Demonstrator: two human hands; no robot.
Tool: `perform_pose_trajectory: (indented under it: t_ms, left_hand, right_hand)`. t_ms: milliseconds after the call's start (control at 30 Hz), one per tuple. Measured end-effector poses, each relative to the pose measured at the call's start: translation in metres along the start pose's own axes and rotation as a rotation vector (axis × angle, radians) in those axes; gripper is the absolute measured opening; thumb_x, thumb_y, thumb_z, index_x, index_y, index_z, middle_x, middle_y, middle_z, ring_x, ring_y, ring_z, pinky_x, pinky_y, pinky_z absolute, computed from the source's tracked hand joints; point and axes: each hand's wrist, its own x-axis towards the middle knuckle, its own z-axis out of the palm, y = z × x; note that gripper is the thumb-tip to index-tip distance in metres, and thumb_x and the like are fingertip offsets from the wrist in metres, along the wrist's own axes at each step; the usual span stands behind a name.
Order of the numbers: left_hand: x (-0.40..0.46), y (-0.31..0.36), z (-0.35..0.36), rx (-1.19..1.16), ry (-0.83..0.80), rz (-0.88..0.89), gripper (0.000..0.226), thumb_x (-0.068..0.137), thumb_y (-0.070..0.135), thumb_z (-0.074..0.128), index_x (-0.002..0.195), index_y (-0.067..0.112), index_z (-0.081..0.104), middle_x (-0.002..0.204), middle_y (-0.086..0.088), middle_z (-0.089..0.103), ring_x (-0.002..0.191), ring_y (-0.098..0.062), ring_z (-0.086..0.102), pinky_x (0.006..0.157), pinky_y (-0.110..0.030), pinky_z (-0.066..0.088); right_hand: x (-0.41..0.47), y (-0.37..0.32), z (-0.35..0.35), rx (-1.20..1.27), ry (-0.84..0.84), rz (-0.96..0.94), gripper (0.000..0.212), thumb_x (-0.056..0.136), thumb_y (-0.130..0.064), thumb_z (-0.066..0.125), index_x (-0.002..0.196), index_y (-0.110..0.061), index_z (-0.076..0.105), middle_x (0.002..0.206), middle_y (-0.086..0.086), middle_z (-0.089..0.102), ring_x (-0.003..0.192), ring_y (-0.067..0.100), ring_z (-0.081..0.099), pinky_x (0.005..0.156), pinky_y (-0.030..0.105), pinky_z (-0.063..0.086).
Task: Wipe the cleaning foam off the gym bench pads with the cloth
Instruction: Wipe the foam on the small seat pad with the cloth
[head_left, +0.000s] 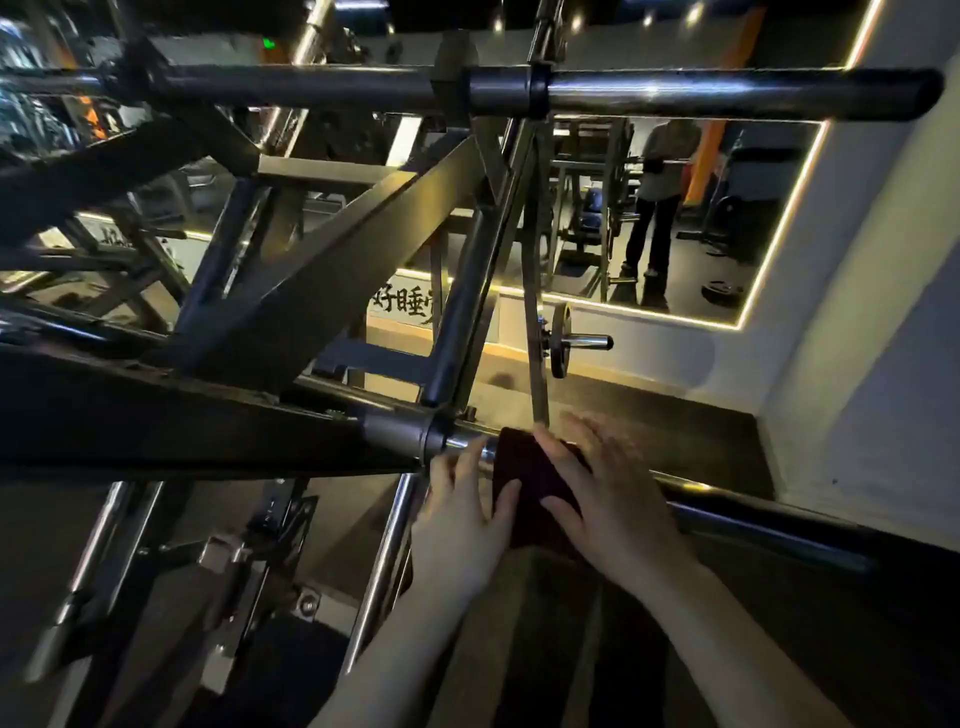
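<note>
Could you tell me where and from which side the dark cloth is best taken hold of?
Probably from above, at the fold where the dark cloth drapes over the chrome bar; it hangs down both sides there. Both hands, left hand and right hand, lie on it now.

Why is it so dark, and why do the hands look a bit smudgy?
Head view: the gym is dim, lit mainly by a glowing strip round the mirror; shiny glare streaks the top bar; the right hand is blurred at its fingertips, the left hand sharper, both on the dark cloth; the wide lens bends straight bars near the edges.
</note>
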Motion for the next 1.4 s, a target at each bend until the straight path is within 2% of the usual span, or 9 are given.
perform_pose_trajectory:
  t_ms: [200, 433, 567, 667, 800, 967, 1067, 1200, 1400]
  left_hand:
    - [0.015, 0.023, 0.033, -0.302, 0.177, -0.228, 0.032, 0.089, 0.022, 0.066, 0.112, 0.036, 0.048, 0.113, 0.007, 0.057, 0.096, -0.001, 0.057, 0.075, -0.009, 0.041]
    - [-0.006, 0.027, 0.027, -0.431, 0.138, -0.402, 0.003, 0.093, 0.016, 0.06, 0.092, 0.018, 0.06, 0.088, 0.004, 0.065, 0.081, 0.0, 0.062, 0.079, -0.023, 0.05]
    - [-0.041, 0.023, -0.008, -0.422, 0.286, -0.418, 0.005, 0.096, 0.023, 0.053, 0.093, 0.025, 0.055, 0.088, 0.002, 0.063, 0.08, -0.017, 0.062, 0.072, -0.036, 0.052]
    - [-0.082, 0.024, -0.044, -0.307, 0.326, -0.438, 0.01, 0.1, 0.018, 0.048, 0.098, 0.025, 0.056, 0.088, 0.006, 0.064, 0.074, -0.005, 0.063, 0.063, -0.025, 0.053]
    - [-0.153, 0.018, -0.093, 0.207, 0.316, -0.399, 0.018, 0.096, 0.03, 0.044, 0.109, 0.034, 0.057, 0.106, 0.014, 0.06, 0.097, -0.004, 0.059, 0.084, -0.026, 0.049]
    - [-0.266, 0.02, -0.156, 0.649, 0.291, -0.535, 0.022, 0.098, 0.036, 0.041, 0.118, 0.041, 0.051, 0.118, 0.013, 0.049, 0.097, -0.019, 0.06, 0.073, -0.031, 0.046]
    - [-0.348, 0.02, -0.197, 0.71, 0.351, -0.606, 0.02, 0.097, 0.042, 0.039, 0.115, 0.042, 0.049, 0.111, 0.013, 0.049, 0.089, -0.02, 0.061, 0.066, -0.028, 0.043]
    - [-0.454, 0.02, -0.252, 0.775, 0.303, -0.764, 0.046, 0.084, 0.058, 0.016, 0.112, 0.041, 0.049, 0.11, 0.013, 0.058, 0.093, -0.017, 0.063, 0.07, -0.032, 0.051]
    - [-0.574, 0.006, -0.306, 0.693, 0.231, -0.965, 0.03, 0.088, 0.053, 0.056, 0.113, 0.036, 0.055, 0.104, 0.016, 0.06, 0.094, -0.006, 0.057, 0.077, -0.025, 0.05]
  right_hand:
    - [0.013, 0.023, 0.019, -0.007, 0.151, -0.217, 0.055, 0.072, -0.031, 0.077, 0.123, -0.017, 0.062, 0.122, 0.007, 0.065, 0.105, 0.027, 0.065, 0.081, 0.042, 0.055]
    - [0.015, 0.027, 0.021, 0.247, 0.257, -0.323, 0.025, 0.09, -0.029, 0.05, 0.096, -0.019, 0.072, 0.095, 0.0, 0.066, 0.094, 0.026, 0.061, 0.079, 0.04, 0.048]
    - [0.008, -0.005, 0.013, 0.465, 0.079, -0.482, 0.026, 0.094, -0.031, 0.043, 0.1, -0.02, 0.066, 0.089, -0.004, 0.062, 0.082, 0.018, 0.06, 0.071, 0.033, 0.046]
    - [-0.005, -0.047, 0.001, 0.732, -0.079, -0.538, 0.029, 0.096, -0.032, 0.045, 0.121, -0.024, 0.056, 0.116, -0.005, 0.057, 0.094, 0.007, 0.06, 0.07, 0.015, 0.049]
    - [-0.023, -0.117, -0.001, 0.905, -0.461, -0.67, 0.061, 0.09, -0.009, 0.057, 0.142, -0.034, 0.034, 0.151, -0.012, 0.022, 0.123, 0.0, 0.039, 0.095, 0.024, 0.048]
    - [-0.085, -0.22, -0.023, 1.069, -1.071, -0.708, 0.033, 0.09, -0.006, 0.059, 0.093, -0.037, 0.053, 0.093, -0.017, 0.059, 0.094, 0.001, 0.058, 0.089, 0.018, 0.046]
    - [-0.132, -0.283, -0.035, 1.069, -1.163, -0.809, 0.015, 0.087, -0.012, 0.065, 0.084, -0.025, 0.059, 0.081, -0.01, 0.064, 0.078, 0.003, 0.06, 0.079, 0.029, 0.052]
    - [-0.195, -0.361, -0.058, 0.995, -1.226, -0.973, 0.018, 0.085, -0.018, 0.07, 0.081, -0.019, 0.053, 0.068, -0.008, 0.056, 0.051, -0.004, 0.054, 0.044, 0.013, 0.039]
    - [-0.262, -0.45, -0.087, 0.989, -1.089, -1.057, 0.024, 0.083, -0.025, 0.072, 0.072, -0.037, 0.054, 0.071, -0.008, 0.057, 0.061, 0.002, 0.05, 0.058, 0.02, 0.042]
